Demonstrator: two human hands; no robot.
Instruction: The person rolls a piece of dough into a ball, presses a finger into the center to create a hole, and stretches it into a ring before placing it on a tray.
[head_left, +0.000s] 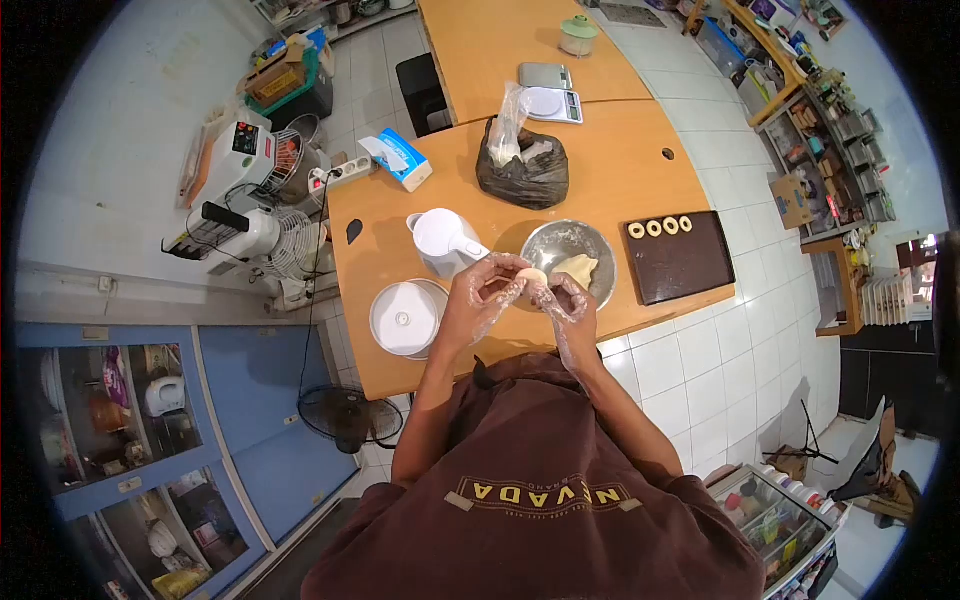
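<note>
Over the desk edge: both hands meet just in front of the person's chest, above the near rim of the wooden desk (400,370).
Left hand: the left hand (487,297), in a thin clear glove, curls its fingers around a small dough ball (531,279) from the left.
Right hand: the right hand (566,300), gloved the same way, pinches the same dough ball from the right; the two hands press toward each other with the ball between them.
Dough ball: pale, held in the air just beside the metal bowl (568,262), not resting on the desk.
Metal bowl: sits on the desk behind the hands, with a lump of pale dough inside.
Dark tray (685,265): lies to the right of the bowl, carrying four ring-shaped dough pieces (660,227) in a row along its far edge.
White jug (442,239): stands left of the bowl.
White round lid (404,318): lies flat near the left hand.
Black plastic bag (523,165): sits farther back, with a digital scale (553,103) behind it.
</note>
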